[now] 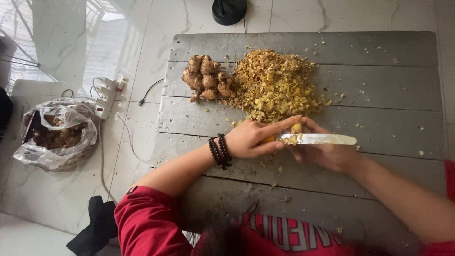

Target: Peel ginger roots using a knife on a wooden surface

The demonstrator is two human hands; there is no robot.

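Left hand (pixel 253 138) pinching ginger piece (pixel 296 128) over wooden board (pixel 379 85), right hand (pixel 327 151) clamped on knife (pixel 317 139), blade laid flat to scrape skin; peel pile (pixel 275 85) & unpeeled ginger (pixel 207 77) pushed back, out of the way.

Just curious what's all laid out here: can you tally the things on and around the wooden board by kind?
Knife: 1
Pile of chopped ginger: 1
Heap of whole ginger roots: 1
Plastic bag: 1
Power strip: 1
Total: 5
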